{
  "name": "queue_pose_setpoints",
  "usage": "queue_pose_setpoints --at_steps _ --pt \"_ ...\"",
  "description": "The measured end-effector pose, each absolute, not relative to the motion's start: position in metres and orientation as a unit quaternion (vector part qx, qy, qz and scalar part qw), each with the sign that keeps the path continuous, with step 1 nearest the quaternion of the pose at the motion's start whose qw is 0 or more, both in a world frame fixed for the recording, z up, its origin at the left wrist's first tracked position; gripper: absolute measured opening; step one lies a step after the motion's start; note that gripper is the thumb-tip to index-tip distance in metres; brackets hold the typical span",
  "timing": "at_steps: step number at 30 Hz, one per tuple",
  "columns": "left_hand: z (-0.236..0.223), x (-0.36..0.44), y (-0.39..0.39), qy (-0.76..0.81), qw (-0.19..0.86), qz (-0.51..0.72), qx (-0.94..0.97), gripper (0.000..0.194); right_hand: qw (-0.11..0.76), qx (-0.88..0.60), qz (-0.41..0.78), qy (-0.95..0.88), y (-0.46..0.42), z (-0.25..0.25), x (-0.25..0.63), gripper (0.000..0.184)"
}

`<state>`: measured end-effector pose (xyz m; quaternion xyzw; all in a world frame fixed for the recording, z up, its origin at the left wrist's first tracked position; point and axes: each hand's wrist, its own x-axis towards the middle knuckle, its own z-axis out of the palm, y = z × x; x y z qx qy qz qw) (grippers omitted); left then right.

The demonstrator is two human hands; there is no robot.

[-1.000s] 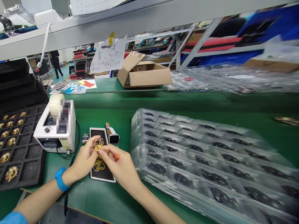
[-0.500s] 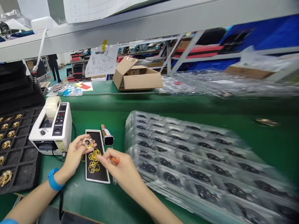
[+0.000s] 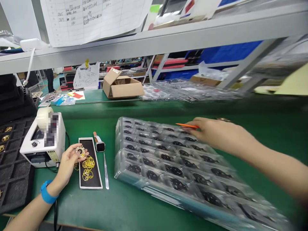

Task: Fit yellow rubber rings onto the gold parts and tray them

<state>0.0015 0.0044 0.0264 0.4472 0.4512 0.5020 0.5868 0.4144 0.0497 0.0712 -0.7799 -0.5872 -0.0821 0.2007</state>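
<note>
My left hand (image 3: pixel 68 163) holds a small round gold part (image 3: pixel 79 150) at the left edge of a black tray (image 3: pixel 90 179) with several yellow rings (image 3: pixel 87 165) on it. My right hand (image 3: pixel 214 133) reaches far right over the clear blister trays (image 3: pixel 168 157) of black round parts, with an orange stick (image 3: pixel 186 125) between its fingers. Tweezers (image 3: pixel 106 170) lie on the green mat just right of the black tray. A smartwatch (image 3: pixel 99 145) lies behind them.
A white tape dispenser (image 3: pixel 42 141) stands at the left, with black foam trays (image 3: pixel 14 179) of gold parts beyond it. An open cardboard box (image 3: pixel 121 87) and more clear trays (image 3: pixel 187 93) sit at the back under a grey shelf (image 3: pixel 154 41).
My right hand left the black tray and swung far right over the blister trays with the orange stick. The tweezers now lie on the mat. The view turned right.
</note>
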Motion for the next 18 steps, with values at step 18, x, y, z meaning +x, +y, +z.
queue_pose_setpoints --at_steps 18 --pt "0.019 -0.003 0.011 0.447 0.604 0.496 0.434 0.038 0.017 -0.793 0.094 -0.602 0.122 0.052 0.425 0.053"
